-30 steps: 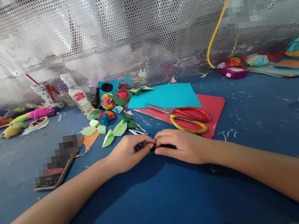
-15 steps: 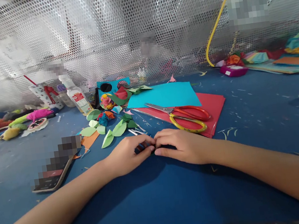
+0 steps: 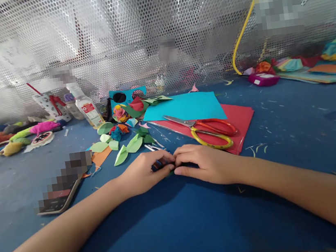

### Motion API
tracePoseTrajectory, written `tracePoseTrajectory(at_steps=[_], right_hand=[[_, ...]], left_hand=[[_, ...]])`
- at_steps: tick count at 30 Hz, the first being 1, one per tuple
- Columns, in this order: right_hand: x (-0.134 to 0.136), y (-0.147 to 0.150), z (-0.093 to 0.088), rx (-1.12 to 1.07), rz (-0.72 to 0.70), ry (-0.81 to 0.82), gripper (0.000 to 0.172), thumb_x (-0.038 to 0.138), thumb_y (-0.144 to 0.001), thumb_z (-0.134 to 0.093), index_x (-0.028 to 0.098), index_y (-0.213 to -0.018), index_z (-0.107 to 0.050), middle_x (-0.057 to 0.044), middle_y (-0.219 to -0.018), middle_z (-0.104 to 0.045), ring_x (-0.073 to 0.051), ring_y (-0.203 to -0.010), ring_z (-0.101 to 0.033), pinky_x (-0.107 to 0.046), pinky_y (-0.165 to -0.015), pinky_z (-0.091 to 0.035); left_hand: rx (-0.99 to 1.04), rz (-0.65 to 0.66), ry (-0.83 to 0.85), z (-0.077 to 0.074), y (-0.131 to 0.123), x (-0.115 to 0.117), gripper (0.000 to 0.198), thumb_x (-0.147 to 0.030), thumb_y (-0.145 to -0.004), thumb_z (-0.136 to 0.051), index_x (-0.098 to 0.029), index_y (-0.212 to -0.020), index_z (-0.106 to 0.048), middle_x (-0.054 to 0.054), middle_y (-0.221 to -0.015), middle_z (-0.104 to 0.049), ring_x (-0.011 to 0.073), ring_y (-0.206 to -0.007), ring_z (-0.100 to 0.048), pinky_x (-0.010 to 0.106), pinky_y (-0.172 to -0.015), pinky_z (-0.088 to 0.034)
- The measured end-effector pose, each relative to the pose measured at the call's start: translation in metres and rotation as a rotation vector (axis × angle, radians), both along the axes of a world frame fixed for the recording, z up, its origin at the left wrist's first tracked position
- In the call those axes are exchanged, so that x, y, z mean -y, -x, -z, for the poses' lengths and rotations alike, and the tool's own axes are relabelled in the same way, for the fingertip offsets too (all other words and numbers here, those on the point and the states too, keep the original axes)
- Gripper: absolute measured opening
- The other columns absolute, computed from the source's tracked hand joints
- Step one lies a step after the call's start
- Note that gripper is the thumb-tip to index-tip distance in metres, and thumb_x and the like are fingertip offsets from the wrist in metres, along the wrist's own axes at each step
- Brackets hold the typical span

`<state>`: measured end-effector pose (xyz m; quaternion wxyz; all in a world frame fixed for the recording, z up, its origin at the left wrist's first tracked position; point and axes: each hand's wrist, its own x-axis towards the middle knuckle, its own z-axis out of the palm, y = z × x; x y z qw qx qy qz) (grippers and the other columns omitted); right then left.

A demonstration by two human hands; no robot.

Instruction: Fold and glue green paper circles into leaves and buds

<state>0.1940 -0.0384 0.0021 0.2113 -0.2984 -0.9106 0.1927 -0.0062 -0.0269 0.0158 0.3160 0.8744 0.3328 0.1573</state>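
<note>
My left hand (image 3: 149, 171) and my right hand (image 3: 204, 164) meet fingertip to fingertip above the blue table (image 3: 181, 223). Both are pinched around something small and dark, mostly hidden by the fingers; a bit of dark green shows under the left fingertips. Just beyond my right hand, scissors (image 3: 193, 127) with red and yellow handles rest across red sheets (image 3: 241, 120) and near a light blue sheet (image 3: 184, 106). Green paper leaves (image 3: 135, 144) lie past my left hand.
A phone (image 3: 67, 188) lies left of my left forearm. Behind stand a glue bottle (image 3: 88, 109) and a cup (image 3: 50, 106) with a red straw. Crumpled paper flowers, a purple tape measure (image 3: 262, 79) and a perforated metal panel (image 3: 143, 34) are farther back.
</note>
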Motion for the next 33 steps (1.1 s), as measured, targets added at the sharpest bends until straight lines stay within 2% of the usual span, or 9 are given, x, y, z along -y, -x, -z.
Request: tracePoseTrajectory(at_steps=[12, 20, 33], right_hand=[[0.0004, -0.0004, 0.0013, 0.012, 0.014, -0.015, 0.015, 0.026, -0.085, -0.050, 0.017, -0.085, -0.061, -0.005, -0.094, -0.059, -0.016, -0.087, -0.054, -0.028, -0.077, -0.041], [0.0005, 0.0003, 0.0006, 0.005, 0.009, -0.021, 0.029, 0.033, -0.090, -0.038, 0.015, -0.088, -0.061, -0.006, -0.092, -0.059, -0.017, -0.085, -0.054, -0.030, -0.077, -0.041], [0.0011, 0.0006, -0.0008, -0.003, 0.024, -0.012, 0.031, 0.033, -0.091, -0.036, 0.015, -0.088, -0.062, -0.007, -0.091, -0.060, -0.017, -0.085, -0.054, -0.029, -0.077, -0.041]], left_hand=[[0.023, -0.001, 0.000, -0.0004, -0.0004, 0.0004, 0.015, -0.022, -0.082, -0.047, -0.017, -0.091, -0.057, 0.001, -0.080, -0.060, 0.0100, -0.069, -0.054, 0.021, -0.064, -0.043], [0.019, -0.010, -0.005, -0.0004, 0.0001, 0.0000, 0.016, -0.021, -0.082, -0.046, -0.017, -0.093, -0.057, 0.001, -0.081, -0.061, 0.0103, -0.068, -0.054, 0.021, -0.062, -0.043], [0.026, 0.006, -0.025, 0.0019, 0.0016, -0.0008, 0.017, -0.021, -0.082, -0.047, -0.018, -0.095, -0.057, 0.001, -0.084, -0.062, 0.0101, -0.071, -0.056, 0.021, -0.065, -0.044]])
